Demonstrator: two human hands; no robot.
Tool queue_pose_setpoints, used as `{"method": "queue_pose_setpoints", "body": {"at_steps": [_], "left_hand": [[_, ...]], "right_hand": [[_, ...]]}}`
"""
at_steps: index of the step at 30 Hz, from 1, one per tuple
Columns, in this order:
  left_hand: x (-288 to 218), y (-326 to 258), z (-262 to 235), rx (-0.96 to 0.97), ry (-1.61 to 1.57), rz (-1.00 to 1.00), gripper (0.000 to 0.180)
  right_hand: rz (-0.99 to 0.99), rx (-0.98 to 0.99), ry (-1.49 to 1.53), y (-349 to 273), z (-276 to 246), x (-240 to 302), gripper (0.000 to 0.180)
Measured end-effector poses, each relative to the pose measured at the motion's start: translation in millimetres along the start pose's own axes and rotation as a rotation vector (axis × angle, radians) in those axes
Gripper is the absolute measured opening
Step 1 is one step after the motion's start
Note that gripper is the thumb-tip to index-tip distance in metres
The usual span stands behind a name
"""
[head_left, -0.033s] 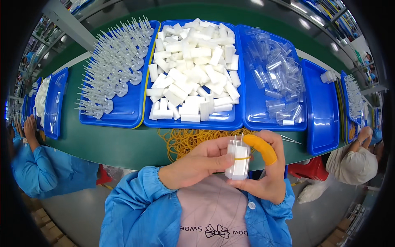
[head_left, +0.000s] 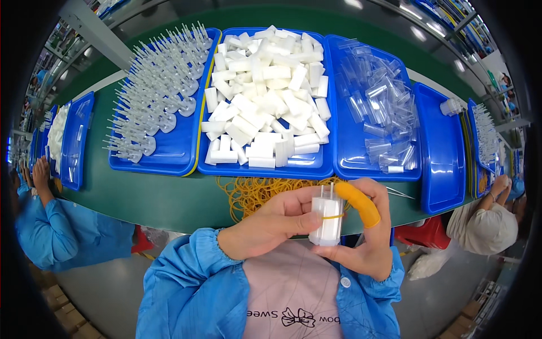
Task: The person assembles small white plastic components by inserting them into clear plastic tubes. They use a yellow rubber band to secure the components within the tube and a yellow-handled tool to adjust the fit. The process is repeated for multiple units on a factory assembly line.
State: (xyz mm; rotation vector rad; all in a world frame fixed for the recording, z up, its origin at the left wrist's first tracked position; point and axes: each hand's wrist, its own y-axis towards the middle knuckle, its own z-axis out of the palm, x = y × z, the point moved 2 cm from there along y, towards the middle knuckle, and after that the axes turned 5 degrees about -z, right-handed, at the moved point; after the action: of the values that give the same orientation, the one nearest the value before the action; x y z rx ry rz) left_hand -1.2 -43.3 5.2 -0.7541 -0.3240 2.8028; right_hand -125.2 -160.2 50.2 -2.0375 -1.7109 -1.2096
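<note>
Close in front of my chest, both hands hold a small upright assembly [head_left: 326, 223] of clear plastic with white foam inside. A yellow rubber band [head_left: 333, 217] runs around its middle, and thin clear prongs stick up from its top. My left hand [head_left: 276, 220] grips it from the left, thumb across the front and fingers behind. On the right, my right hand [head_left: 370, 237] has its thumb at the bottom edge. The index finger, in a yellow finger cot [head_left: 361, 204], bends to the top beside the prongs. Just beyond lies a heap of yellow rubber bands [head_left: 243, 195].
Blue trays hold clear pronged parts [head_left: 161, 93], white foam blocks [head_left: 265, 96] and clear plastic sleeves [head_left: 375, 101]. Another blue tray [head_left: 443, 169] at right has a few clear pieces at its far end. Metal tweezers [head_left: 400, 193] lie on the green table [head_left: 169, 195]. Co-workers sit at both sides.
</note>
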Motion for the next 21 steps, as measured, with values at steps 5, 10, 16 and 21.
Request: {"method": "queue_pose_setpoints", "body": {"at_steps": [5,10,16,21], "left_hand": [[5,0,-4,-0.027,0.093,0.055,0.049],[6,-2,-2,-0.024,-0.131,-0.043,0.051],[7,1,-5,-0.03,0.098,0.113,0.052],[17,-1,-10,0.028,-0.106,0.015,0.052]], "right_hand": [[-0.064,0.032,-0.125,5,2,3,0.07],[-0.057,-0.018,-0.054,2,5,0,0.075],[-0.068,-0.011,-0.185,5,6,5,0.072],[-0.042,-0.036,-0.126,-1,8,7,0.069]]}}
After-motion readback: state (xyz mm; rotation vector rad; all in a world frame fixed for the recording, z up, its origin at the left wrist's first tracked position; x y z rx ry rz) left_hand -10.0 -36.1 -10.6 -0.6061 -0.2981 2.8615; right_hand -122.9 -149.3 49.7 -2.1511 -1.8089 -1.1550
